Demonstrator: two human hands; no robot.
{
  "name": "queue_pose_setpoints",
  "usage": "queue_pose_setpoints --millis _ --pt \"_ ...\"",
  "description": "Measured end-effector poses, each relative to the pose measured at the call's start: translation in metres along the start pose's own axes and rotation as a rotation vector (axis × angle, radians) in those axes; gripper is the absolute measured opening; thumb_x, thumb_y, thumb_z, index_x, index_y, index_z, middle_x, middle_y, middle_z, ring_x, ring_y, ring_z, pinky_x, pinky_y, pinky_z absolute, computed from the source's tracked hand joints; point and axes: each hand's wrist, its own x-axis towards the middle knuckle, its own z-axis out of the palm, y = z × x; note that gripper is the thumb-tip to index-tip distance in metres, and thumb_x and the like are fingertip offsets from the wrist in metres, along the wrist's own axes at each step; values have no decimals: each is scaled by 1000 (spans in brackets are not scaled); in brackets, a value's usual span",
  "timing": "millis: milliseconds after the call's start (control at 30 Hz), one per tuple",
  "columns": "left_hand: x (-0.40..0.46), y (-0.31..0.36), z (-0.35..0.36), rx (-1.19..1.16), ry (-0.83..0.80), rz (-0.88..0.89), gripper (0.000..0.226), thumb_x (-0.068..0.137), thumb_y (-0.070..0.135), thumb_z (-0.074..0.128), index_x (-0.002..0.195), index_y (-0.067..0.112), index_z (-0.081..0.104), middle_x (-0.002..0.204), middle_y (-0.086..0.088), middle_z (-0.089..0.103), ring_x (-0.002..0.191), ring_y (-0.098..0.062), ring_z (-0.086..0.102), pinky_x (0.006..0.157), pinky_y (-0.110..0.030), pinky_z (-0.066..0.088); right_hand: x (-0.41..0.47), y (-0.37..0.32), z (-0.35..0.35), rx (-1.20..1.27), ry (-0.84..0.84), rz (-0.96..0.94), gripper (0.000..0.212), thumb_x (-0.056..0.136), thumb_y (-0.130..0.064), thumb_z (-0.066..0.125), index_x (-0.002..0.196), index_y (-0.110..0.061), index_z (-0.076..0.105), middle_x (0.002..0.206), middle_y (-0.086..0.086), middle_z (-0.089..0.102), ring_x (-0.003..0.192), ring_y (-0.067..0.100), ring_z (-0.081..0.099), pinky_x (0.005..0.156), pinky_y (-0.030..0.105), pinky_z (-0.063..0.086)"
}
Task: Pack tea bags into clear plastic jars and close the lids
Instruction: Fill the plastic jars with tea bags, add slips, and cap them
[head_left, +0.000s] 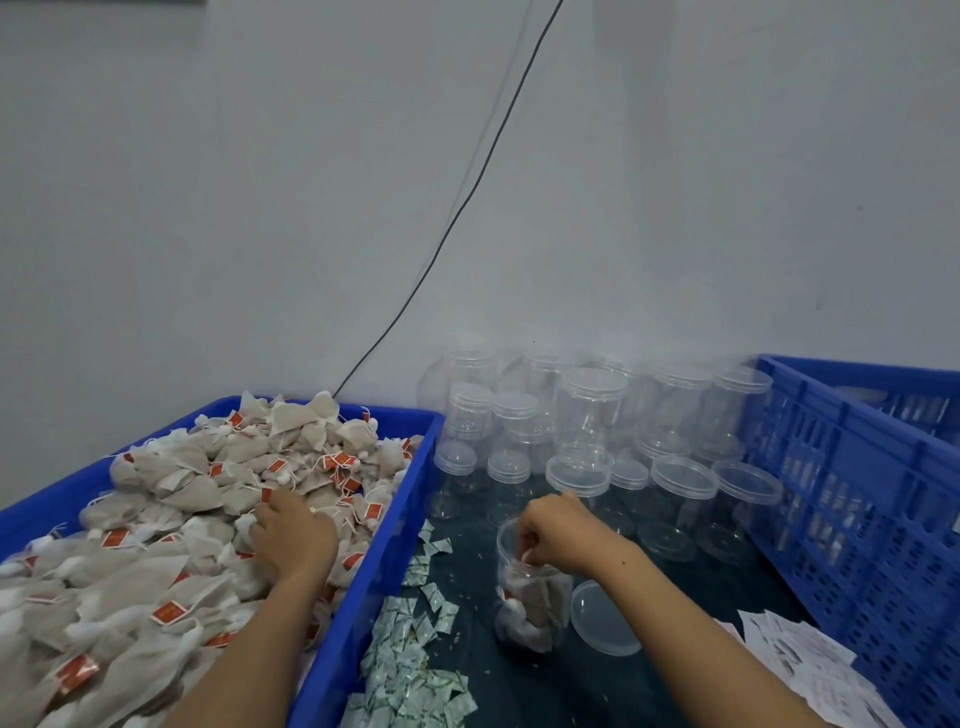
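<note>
A blue tray on the left is heaped with grey-white tea bags carrying red tags. My left hand lies knuckles-up in the heap, fingers curled down into the bags; what they grip is hidden. An open clear jar stands on the dark table, partly filled with tea bags. My right hand hangs over its mouth, fingertips curled down inside the rim, pinching a tea bag. The jar's clear lid lies flat just right of it.
Several lidded clear jars crowd the back of the table. A blue slotted crate stands at the right. Small green-white sachets litter the table beside the tray. White paper slips lie near the crate. A black cable runs down the wall.
</note>
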Motion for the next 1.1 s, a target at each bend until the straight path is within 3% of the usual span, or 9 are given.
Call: queue_pose_setpoints --millis 167,333,500,600,667,733,867,967,1100 --pt "5 -13 11 128 -222 -88 51 90 14 57 137 1 40 140 -27 34 125 -42 40 105 -48 38 1 -4 -4 -33 -64 -20 16 88 -13 62 98 -16 74 102 0 72 98 21 63 99 38 35" --pt "1 14 -7 284 -149 -44 57 88 28 60 137 8 40 143 -21 39 131 -38 37 109 -48 30 -9 -8 -15 -25 -70 -17 32 87 -6 55 110 -22 71 106 -1 71 100 20 63 98 37 43" --pt "-19 72 -37 80 14 337 39 87 23 64 123 13 53 130 -12 53 121 -30 48 103 -45 40 -24 -20 -30 96 401 2 30 93 -6 50 112 -21 68 113 -5 69 103 16 62 95 34 45" --pt "-49 100 -46 -115 -164 617 23 87 10 59 110 11 59 115 -6 61 105 -23 57 92 -40 47 -29 -38 -31 501 558 -10 34 90 3 48 103 -17 72 99 -5 71 94 10 63 88 31 51" --pt "-72 110 -42 41 -348 776 21 89 7 55 109 10 61 112 -8 65 103 -25 60 89 -38 48 -32 -49 -27 704 597 -5 37 85 9 47 92 -16 74 88 -5 71 86 10 64 81 31 53" --pt "-93 108 -26 379 -515 845 24 92 6 52 115 6 61 118 -14 64 108 -29 60 91 -38 47 -35 -54 -18 800 639 29 38 84 10 46 82 -18 73 81 -5 71 80 10 64 74 30 53" --pt "-121 68 17 818 -699 734 35 95 6 52 129 0 52 133 -19 53 121 -34 54 97 -42 46 -47 -47 3 978 697 134 40 87 12 45 77 -17 70 78 -3 70 74 11 64 70 28 53" --pt "-127 46 31 826 -642 655 36 98 10 49 133 4 50 136 -17 50 123 -32 53 98 -39 46 -60 -31 15 1033 740 210 40 87 13 46 74 -16 70 75 -2 70 70 11 63 65 22 52" --pt "-127 39 31 690 -543 605 29 98 1 43 124 6 54 127 -14 58 115 -27 57 94 -34 47 -79 2 27 1070 769 304 41 88 13 44 74 -16 70 76 0 70 70 14 63 63 19 51"
